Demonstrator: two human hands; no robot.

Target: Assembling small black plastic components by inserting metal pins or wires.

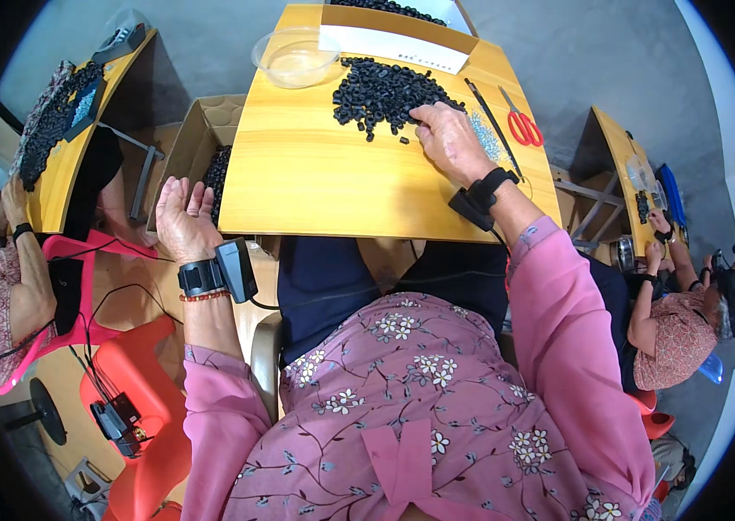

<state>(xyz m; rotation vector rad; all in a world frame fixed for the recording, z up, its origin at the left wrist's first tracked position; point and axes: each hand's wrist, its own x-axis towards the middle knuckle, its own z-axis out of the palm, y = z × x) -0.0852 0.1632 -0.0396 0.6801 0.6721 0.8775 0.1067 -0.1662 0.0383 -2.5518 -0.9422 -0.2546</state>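
Observation:
My left hand is off the table's left edge, palm up. Its fingers are apart and nothing shows in them. Beneath and behind it stands a cardboard box holding black pieces. My right hand reaches over the table to the right side of a pile of small black plastic pieces. Its fingertips are drawn together at the pile, and whatever they grip is too small to make out. Beside this hand lies a heap of small silvery pieces, partly covered by it.
A black rod and red-handled scissors lie on the table at right. A clear round tub stands back left, near a white carton of black pieces. Red chairs and people at other tables flank me.

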